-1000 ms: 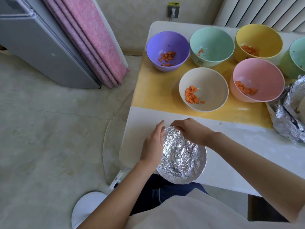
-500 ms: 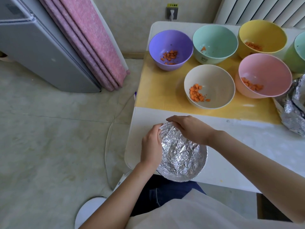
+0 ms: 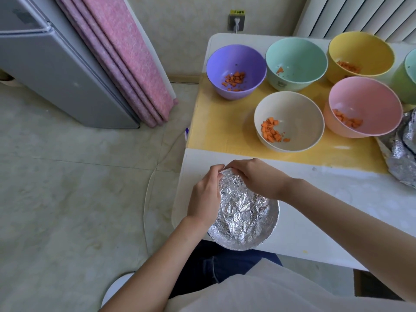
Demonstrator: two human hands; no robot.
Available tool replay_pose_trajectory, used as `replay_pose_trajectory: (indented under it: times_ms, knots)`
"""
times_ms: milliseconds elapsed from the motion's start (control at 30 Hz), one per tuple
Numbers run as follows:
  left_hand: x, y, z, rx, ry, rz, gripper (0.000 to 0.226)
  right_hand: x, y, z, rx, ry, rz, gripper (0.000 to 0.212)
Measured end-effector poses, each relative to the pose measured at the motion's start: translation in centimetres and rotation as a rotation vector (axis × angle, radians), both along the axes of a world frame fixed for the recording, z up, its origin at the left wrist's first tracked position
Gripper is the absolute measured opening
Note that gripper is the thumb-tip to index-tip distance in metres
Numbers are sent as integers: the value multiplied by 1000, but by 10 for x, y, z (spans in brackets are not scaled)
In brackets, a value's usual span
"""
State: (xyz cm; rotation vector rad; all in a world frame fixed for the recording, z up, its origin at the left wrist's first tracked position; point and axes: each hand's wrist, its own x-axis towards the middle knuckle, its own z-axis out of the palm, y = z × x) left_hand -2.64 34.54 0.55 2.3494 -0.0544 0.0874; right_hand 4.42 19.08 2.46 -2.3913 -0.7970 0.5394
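A bowl covered in crinkled silver foil [image 3: 244, 218] sits at the near edge of the white table [image 3: 326, 212]. My left hand [image 3: 206, 194] wraps the bowl's left side, its fingertips curled onto the foil at the far rim. My right hand [image 3: 258, 176] comes in from the right and lies over the far rim, fingers bent down on the foil there. The fingertips of both hands meet at the far left of the rim.
On a yellow mat [image 3: 225, 131] stand a purple bowl [image 3: 235, 70], a cream bowl [image 3: 289, 121], a pink bowl [image 3: 363, 106] and a yellow bowl [image 3: 360, 55] with diced carrot, and a mint bowl [image 3: 296, 63]. Crumpled foil [image 3: 403, 154] lies right. A grey fridge [image 3: 56, 70] and pink curtain [image 3: 126, 64] stand left.
My left fingers have gone from straight beside the bowl to curled over the foil at its far rim. My right hand has shifted slightly left along the rim.
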Motion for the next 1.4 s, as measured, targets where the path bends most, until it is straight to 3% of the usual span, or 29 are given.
replay_pose_trajectory:
  times_ms: [200, 333, 500, 667, 833, 1033, 1233, 1400]
  knots:
    - [10, -4, 9, -11, 68, 2, 25, 1, -4, 2, -33, -53, -71, 43]
    - [7, -16, 15, -48, 108, 70, 30, 0, -20, 1, 4, -45, -125, 41]
    - [0, -42, 21, 55, 63, 82, 33, -2, -47, 10, 55, 50, -30, 47]
    - [-7, -76, 24, 54, 65, 64, 32, -10, -78, 14, 45, -7, -33, 55]
    - [-17, -111, 27, 35, 55, 124, 36, -20, -115, 19, 151, 51, -112, 26]
    - [-27, -142, 34, 9, 49, 285, 25, -34, -151, 22, 183, 45, -209, 27]
    - [-40, -169, 29, -32, 30, 371, 27, -33, -169, 23, 168, 88, -194, 31]
    - [-44, -180, 25, -114, 35, 561, 27, -37, -183, 24, 161, 112, -244, 34]
